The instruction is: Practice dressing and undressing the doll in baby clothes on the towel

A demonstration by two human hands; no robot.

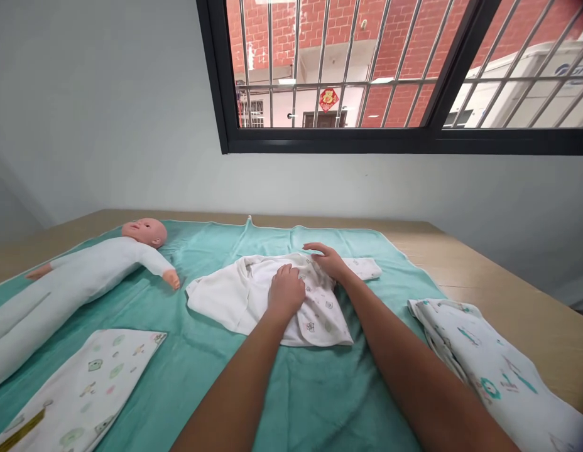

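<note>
Baby shirt (pixel 320 314), count one, is laid out mid-sheet on one green sheet (pixel 211 383), which is spread over the wooden surface (pixel 494 276). Two hands are seen: left hand (pixel 286 292) is rested on the shirt's middle, fingers curled, whether fabric is gripped cannot be told; right hand (pixel 328 260) is held loosely open, fingers extended at the shirt's upper edge, nothing visibly grasped. One doll (pixel 103 260) is placed at left, two printed cloths (pixel 499 364) nearer, one per side. Shirt is partly blocked by hands.
</note>
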